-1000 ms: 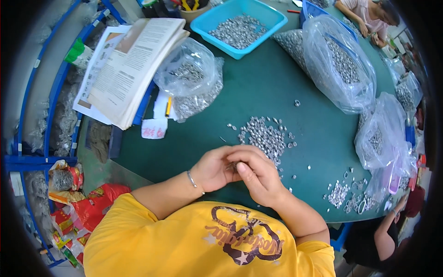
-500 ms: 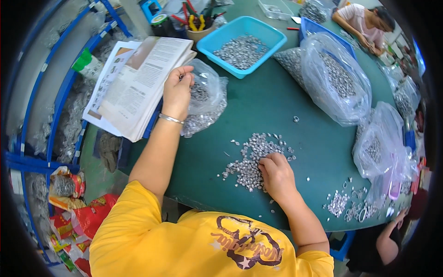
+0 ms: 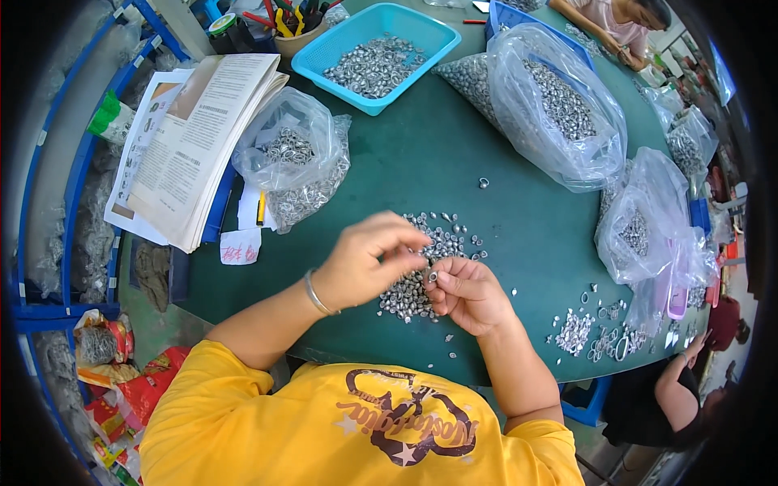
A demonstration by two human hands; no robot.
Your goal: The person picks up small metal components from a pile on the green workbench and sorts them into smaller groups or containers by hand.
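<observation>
Over the middle of the green table my right hand (image 3: 472,296) pinches a small silver ring-like piece (image 3: 433,277) between thumb and fingers. Close beside it hovers my left hand (image 3: 371,261), a bangle on its wrist; its thumb and fingers are apart and I see nothing between them. Beneath both hands spreads a loose pile of small silver metal pieces (image 3: 407,301), partly covered by them. An opened clear plastic bag of similar pieces (image 3: 312,190) lies to the left, beyond my left hand.
A blue basket (image 3: 442,50) of metal pieces stands at the back. Large filled plastic bags (image 3: 519,121) lie at the right, with smaller heaps (image 3: 574,332) nearer the edge. Papers (image 3: 190,146) are stacked at the left. Another person (image 3: 616,28) sits at the far right.
My left hand has come from the plastic bag to beside my right hand. The right hand has lifted off the pile with a small piece in its fingers. The whole view has shifted slightly.
</observation>
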